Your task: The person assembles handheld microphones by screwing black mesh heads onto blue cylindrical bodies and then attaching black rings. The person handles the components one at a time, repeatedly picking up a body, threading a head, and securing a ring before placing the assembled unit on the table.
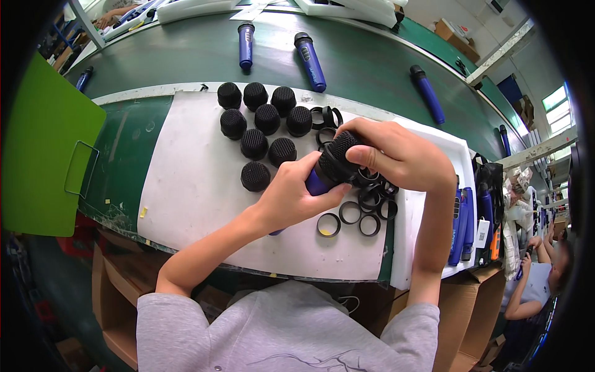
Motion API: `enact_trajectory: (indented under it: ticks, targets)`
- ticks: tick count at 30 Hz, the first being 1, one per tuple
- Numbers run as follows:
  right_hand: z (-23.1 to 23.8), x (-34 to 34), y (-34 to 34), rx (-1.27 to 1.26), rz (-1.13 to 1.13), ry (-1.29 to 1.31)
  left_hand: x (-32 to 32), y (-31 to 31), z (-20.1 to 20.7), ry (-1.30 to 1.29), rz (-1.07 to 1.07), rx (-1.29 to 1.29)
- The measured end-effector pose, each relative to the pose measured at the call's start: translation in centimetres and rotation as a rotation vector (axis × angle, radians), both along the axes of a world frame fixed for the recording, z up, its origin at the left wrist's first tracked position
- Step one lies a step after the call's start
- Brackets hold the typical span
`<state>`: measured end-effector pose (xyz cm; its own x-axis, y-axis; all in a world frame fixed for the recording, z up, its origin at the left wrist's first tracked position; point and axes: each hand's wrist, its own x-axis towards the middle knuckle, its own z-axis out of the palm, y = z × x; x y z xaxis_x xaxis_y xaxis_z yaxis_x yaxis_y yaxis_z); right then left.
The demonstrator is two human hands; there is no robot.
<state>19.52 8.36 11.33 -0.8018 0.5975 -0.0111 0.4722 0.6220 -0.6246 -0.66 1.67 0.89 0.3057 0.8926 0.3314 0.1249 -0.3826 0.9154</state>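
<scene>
The right hand [396, 155] curls its fingers over a black mesh grille head [339, 155], thumb pressed against its lower side, closed firmly around it. The left hand [297, 195] wraps the blue microphone body [316, 183] just below that grille, fingers closed on the handle, thumb along its underside. The microphone sits tilted above the white foam mat [198, 186], near the mat's right half.

Just beside and under the hands lie loose black rings [350, 212], some stacked, some flat, reaching to the mat's right border. Left of the hands, spare grille heads [255, 176] stand in loose rows, close together, with bare mat on their left and toward the near edge. Beyond the mat's far edge runs a green conveyor belt [186, 59] carrying separate blue microphones [310, 62], well apart. A green panel [43, 149] stands at the far left. Finished blue microphones [462, 217] stand packed at the right edge.
</scene>
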Motion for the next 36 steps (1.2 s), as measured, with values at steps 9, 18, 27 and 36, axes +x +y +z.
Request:
enact_trajectory:
  ticks: [9,18,27,36]
  targets:
    - [0.0,-1.1,-0.6,0.082,-0.145,-0.171,0.0,-0.4,1.2,0.019,0.085,-0.209]
    - [-0.2,-1.7,-0.6,0.04,-0.196,-0.109,0.2,-0.3,0.8,0.069,0.176,-0.053]
    - [-0.3,-2.8,-1.5,0.086,-0.33,-0.079,0.1,-0.1,0.6,0.107,0.192,-0.086]
    - [0.1,-2.5,-0.6,-0.088,-0.264,-0.054,-0.5,0.3,0.9,0.075,0.159,-0.063]
